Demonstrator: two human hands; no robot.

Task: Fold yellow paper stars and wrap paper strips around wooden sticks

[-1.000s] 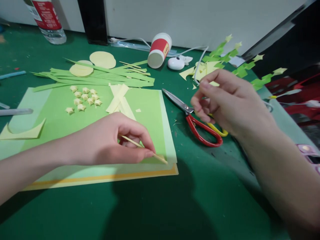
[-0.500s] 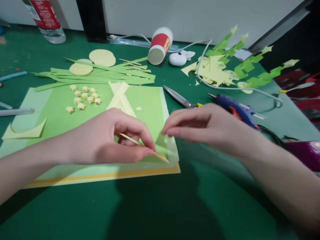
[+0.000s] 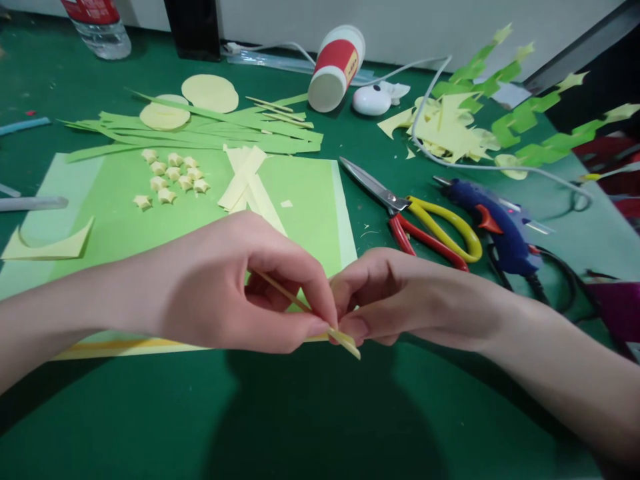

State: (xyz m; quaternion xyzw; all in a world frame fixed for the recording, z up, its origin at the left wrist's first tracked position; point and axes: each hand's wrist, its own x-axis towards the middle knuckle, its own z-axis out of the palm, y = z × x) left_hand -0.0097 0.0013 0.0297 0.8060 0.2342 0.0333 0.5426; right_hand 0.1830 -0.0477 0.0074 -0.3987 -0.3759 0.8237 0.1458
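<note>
Between its thumb and forefinger, my left hand (image 3: 260,293) pinches a thin yellow paper strip (image 3: 345,343), whose folded end sticks out past the fingertips. My right hand (image 3: 395,300) touches that same end with its thumb and fingers closed together. Both hands meet over the front right edge of a green paper sheet (image 3: 310,193). Several small yellow paper stars (image 3: 173,173) lie on the sheet, and crossed pale yellow strips (image 3: 243,177) rest to their right.
Green strips (image 3: 200,137) and yellow circles (image 3: 210,93) lie behind the sheet. Scissors (image 3: 395,203), a blue glue gun (image 3: 500,223), a tipped paper cup (image 3: 336,68), yellow scraps (image 3: 447,127) and folded green stems (image 3: 545,133) are at the right and back. A bottle (image 3: 103,33) stands back left.
My right hand has moved left and down from its place apart and now closes on the strip's end beside my left fingertips. The view has shifted slightly, showing the scissor handles.
</note>
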